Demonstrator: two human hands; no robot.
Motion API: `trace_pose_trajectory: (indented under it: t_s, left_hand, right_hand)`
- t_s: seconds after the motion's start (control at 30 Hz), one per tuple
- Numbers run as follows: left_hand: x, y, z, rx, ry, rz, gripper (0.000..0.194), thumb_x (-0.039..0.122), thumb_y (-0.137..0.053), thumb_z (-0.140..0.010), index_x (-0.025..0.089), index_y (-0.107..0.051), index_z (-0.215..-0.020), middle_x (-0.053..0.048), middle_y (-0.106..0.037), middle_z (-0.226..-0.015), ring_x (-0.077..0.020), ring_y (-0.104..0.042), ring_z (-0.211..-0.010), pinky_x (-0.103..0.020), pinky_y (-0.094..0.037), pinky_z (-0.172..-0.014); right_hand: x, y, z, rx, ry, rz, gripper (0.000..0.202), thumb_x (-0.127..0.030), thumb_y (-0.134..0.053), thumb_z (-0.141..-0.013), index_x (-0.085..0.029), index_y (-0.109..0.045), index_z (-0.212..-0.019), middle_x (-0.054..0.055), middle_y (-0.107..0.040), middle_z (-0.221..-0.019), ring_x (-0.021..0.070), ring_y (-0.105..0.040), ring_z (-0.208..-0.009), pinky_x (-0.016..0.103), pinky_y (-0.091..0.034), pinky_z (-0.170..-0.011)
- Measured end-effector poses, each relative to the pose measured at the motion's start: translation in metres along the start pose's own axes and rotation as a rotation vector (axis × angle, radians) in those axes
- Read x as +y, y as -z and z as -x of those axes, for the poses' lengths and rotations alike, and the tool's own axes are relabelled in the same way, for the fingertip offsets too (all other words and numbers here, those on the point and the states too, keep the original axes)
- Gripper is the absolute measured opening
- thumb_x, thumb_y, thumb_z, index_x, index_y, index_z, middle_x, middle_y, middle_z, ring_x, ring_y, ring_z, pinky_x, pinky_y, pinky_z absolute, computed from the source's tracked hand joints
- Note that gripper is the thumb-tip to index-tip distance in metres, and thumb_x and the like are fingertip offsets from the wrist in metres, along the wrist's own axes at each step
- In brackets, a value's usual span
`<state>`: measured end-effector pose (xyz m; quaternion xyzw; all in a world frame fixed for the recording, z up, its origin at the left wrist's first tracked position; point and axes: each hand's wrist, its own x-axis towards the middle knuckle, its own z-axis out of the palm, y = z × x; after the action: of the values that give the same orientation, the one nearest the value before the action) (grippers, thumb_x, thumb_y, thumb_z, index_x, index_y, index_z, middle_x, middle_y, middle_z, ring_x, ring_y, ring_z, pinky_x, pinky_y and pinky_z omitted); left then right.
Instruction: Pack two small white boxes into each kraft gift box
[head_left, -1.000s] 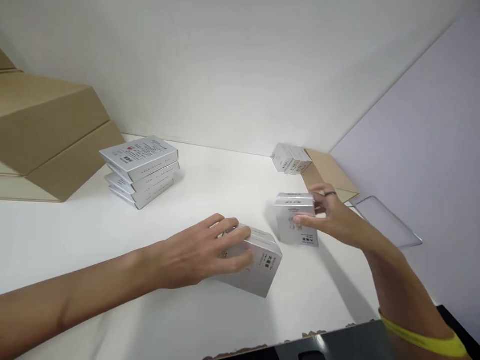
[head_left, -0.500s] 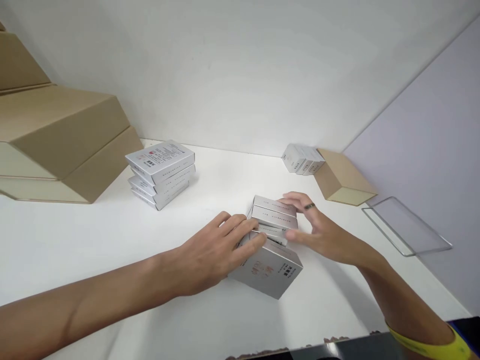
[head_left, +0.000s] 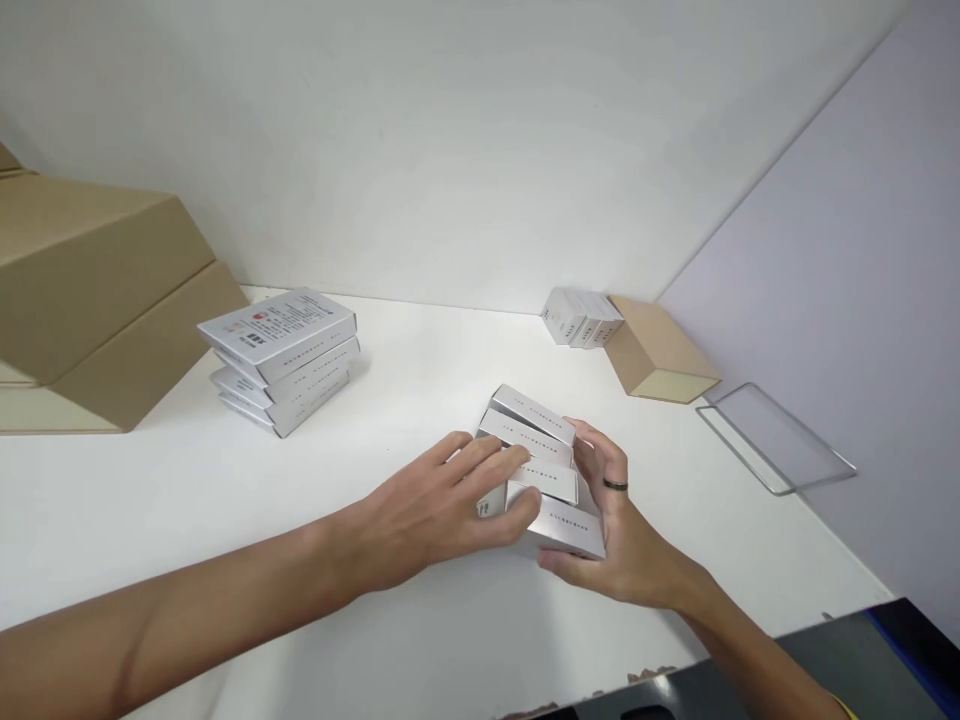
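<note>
Several small white-silver cartons (head_left: 564, 518) with fine print stand on edge, side by side, on the white tabletop. Their row is uneven, with gaps between some of them. My right hand (head_left: 619, 530), a dark ring on one finger, is closed round the right end of the row, thumb at the near carton and fingers at the far side. From the left, my left hand (head_left: 442, 505) reaches over the row, its fingertips and thumb closed on the middle and near cartons. The left ends of the cartons are partly hidden behind it.
A stack of similar cartons (head_left: 285, 350) stands to the left, beside large brown cardboard boxes (head_left: 112, 290). At the back right, more cartons (head_left: 581, 317) lean against a brown box (head_left: 660, 350). A wire frame (head_left: 776, 440) rests by the right wall. The table's worn front edge (head_left: 645, 677) is close below.
My right hand has closed round the right end of the cartons. The near carton has turned from leaning outward to more upright against the others. The view has shifted slightly.
</note>
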<state>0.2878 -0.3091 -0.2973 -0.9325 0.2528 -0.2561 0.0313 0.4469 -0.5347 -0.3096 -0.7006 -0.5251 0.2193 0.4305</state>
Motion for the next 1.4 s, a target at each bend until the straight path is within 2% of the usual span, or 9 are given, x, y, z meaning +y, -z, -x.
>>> trace_pose_trajectory:
  t_s: [0.13, 0.3, 0.43, 0.57, 0.73, 0.9, 1.07, 1.27, 1.4]
  left_hand:
    - [-0.006, 0.008, 0.013, 0.023, 0.141, 0.401, 0.101, 0.023, -0.091, -0.072, 0.021, -0.026, -0.149, -0.027, -0.034, -0.157, -0.0426, -0.036, -0.144, -0.058, -0.047, -0.11]
    - [-0.021, -0.007, 0.027, -0.011, 0.541, 0.861, 0.151, 0.051, -0.099, -0.054, 0.036, 0.01, -0.158, -0.022, 0.009, -0.167, -0.0511, 0.0, -0.156, -0.074, -0.032, -0.116]
    - [-0.029, -0.035, 0.012, -0.055, 0.598, 1.133, 0.153, 0.044, -0.1, -0.051, 0.031, 0.01, -0.158, -0.022, -0.017, -0.16, -0.0462, -0.019, -0.153, -0.067, -0.037, -0.116]
    - [-0.023, -0.05, -0.009, 0.004, 0.43, 1.184, 0.116, 0.031, -0.087, -0.07, 0.029, -0.004, -0.152, -0.015, -0.043, -0.135, -0.0347, -0.053, -0.126, -0.054, -0.053, -0.099]
    - [-0.014, -0.05, -0.01, 0.212, 0.264, 1.031, 0.108, 0.029, -0.086, -0.067, 0.032, -0.011, -0.145, -0.012, -0.031, -0.129, -0.0336, -0.044, -0.124, -0.052, -0.053, -0.094]
    - [-0.014, -0.043, -0.001, 0.142, 0.258, 1.074, 0.123, 0.037, -0.091, -0.064, 0.035, -0.004, -0.151, -0.015, -0.023, -0.14, -0.0372, -0.036, -0.133, -0.058, -0.051, -0.102]
    - [-0.014, -0.049, 0.0, 0.126, 0.208, 1.02, 0.132, 0.038, -0.091, -0.062, 0.036, 0.004, -0.154, -0.015, -0.017, -0.144, -0.0455, -0.006, -0.148, -0.069, -0.037, -0.114]
    - [-0.014, -0.042, -0.003, 0.078, 0.281, 1.007, 0.12, 0.033, -0.085, -0.067, 0.031, -0.001, -0.152, -0.014, -0.025, -0.133, -0.0345, -0.039, -0.127, -0.054, -0.056, -0.095]
    - [-0.013, -0.039, -0.002, 0.109, 0.281, 0.883, 0.114, 0.032, -0.085, -0.063, 0.029, -0.009, -0.147, -0.011, -0.032, -0.123, -0.0333, -0.041, -0.119, -0.05, -0.058, -0.087]
  right_hand:
    - [0.005, 0.004, -0.002, -0.015, 0.043, 0.068, 0.107, -0.039, -0.082, -0.08, -0.043, -0.003, -0.153, 0.007, -0.003, -0.166, 0.0313, -0.01, -0.158, 0.062, -0.028, -0.125]
    - [0.003, 0.006, -0.002, -0.028, 0.062, 0.081, 0.11, -0.04, -0.083, -0.079, -0.041, -0.003, -0.153, 0.009, -0.004, -0.166, 0.0321, -0.008, -0.158, 0.063, -0.026, -0.126]
    - [0.005, 0.005, -0.006, -0.049, 0.056, 0.06, 0.112, -0.042, -0.084, -0.078, -0.039, -0.001, -0.154, 0.01, -0.002, -0.164, 0.0321, -0.01, -0.158, 0.061, -0.031, -0.124]
    - [0.012, -0.002, -0.015, -0.006, 0.125, 0.061, 0.12, -0.053, -0.088, -0.073, -0.038, 0.0, -0.154, 0.012, 0.0, -0.159, 0.0336, -0.003, -0.158, 0.057, -0.035, -0.123]
    - [0.018, -0.012, -0.021, 0.065, 0.244, 0.05, 0.118, -0.054, -0.086, -0.074, -0.037, 0.0, -0.153, 0.013, 0.0, -0.158, 0.0323, 0.002, -0.158, 0.053, -0.037, -0.123]
    - [0.016, -0.012, -0.018, -0.042, 0.214, 0.038, 0.123, -0.057, -0.089, -0.07, -0.04, 0.0, -0.153, 0.01, 0.005, -0.162, 0.0342, 0.023, -0.156, 0.065, -0.018, -0.128]
    - [0.017, -0.017, -0.02, -0.114, 0.187, -0.067, 0.122, -0.053, -0.088, -0.073, -0.042, 0.003, -0.154, 0.01, 0.002, -0.161, 0.0362, 0.016, -0.157, 0.069, -0.01, -0.126]
    - [0.012, -0.013, -0.021, -0.108, 0.191, -0.036, 0.115, -0.037, -0.084, -0.076, -0.045, 0.002, -0.153, 0.01, -0.016, -0.152, 0.0351, -0.025, -0.147, 0.062, -0.039, -0.116]
    - [0.012, -0.01, -0.02, -0.082, 0.245, 0.055, 0.118, -0.035, -0.085, -0.074, -0.045, 0.002, -0.153, 0.009, -0.02, -0.148, 0.0363, -0.02, -0.147, 0.062, -0.039, -0.117]
